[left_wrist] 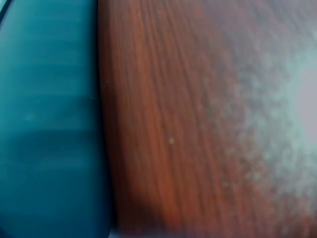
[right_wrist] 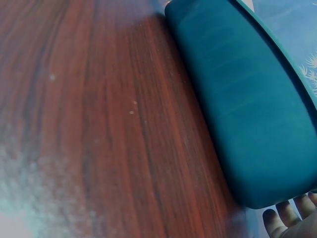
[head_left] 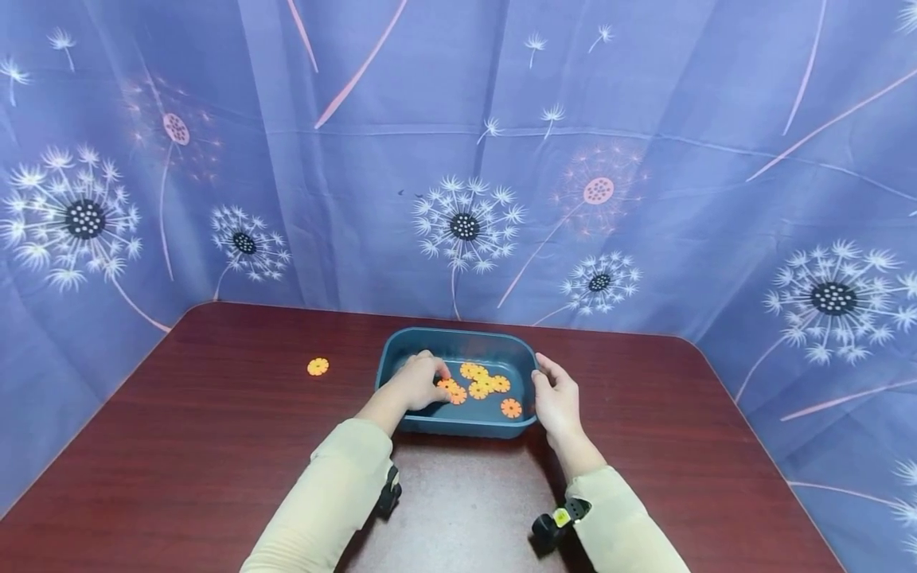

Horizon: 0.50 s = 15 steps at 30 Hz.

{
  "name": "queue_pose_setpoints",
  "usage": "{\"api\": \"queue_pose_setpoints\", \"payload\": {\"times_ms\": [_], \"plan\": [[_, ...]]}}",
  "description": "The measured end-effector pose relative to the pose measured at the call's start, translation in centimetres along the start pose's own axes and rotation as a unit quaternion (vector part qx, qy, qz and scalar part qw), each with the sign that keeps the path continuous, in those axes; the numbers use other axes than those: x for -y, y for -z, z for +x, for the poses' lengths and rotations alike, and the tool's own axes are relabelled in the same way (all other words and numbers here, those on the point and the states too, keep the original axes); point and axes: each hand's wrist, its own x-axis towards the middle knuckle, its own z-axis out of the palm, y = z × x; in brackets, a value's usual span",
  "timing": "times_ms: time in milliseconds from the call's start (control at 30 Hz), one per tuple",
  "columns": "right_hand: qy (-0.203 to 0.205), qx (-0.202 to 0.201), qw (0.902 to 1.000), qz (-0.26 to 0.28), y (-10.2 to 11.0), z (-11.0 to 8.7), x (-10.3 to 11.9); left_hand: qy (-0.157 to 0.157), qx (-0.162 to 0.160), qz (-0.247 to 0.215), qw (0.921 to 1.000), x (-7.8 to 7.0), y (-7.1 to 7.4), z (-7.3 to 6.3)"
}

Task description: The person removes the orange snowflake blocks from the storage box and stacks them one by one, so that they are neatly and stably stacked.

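Observation:
A dark teal plastic bin (head_left: pixel 458 427) stands on the table with several yellow and orange notched, flower-shaped discs (head_left: pixel 481 387) on its floor. My left hand (head_left: pixel 418 380) reaches over the near left rim into it. Its thumb and fingers curl about an orange flower-shaped disc (head_left: pixel 447 384), pinching it beside another orange one. At the bin's right end, my right hand (head_left: pixel 557 398) grips the rim with thumb and fingers. In the right wrist view its fingertips (right_wrist: pixel 287 214) show at the bin's end. The left wrist view catches only the bin's side (left_wrist: pixel 49 119) and the tabletop.
A single yellow disc (head_left: pixel 318 366) lies on the dark red wooden table (head_left: pixel 236 446), left of the bin. Behind and beside the table hangs a blue curtain (head_left: pixel 372 199) with a dandelion print. Both wrists carry small black cameras (head_left: pixel 548 529).

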Motion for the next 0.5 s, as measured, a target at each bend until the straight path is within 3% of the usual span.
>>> {"api": "queue_pose_setpoints", "payload": {"times_ms": [267, 500], "plan": [[0.003, 0.000, 1.0000, 0.005, 0.06, 0.04, 0.09, 0.009, -0.020, -0.062, 0.9978, -0.01, 0.17, 0.17], [0.004, -0.002, 1.0000, 0.004, 0.00, 0.19, 0.03, 0.025, -0.023, -0.086, 0.9957, -0.15, 0.39, 0.10]]}}
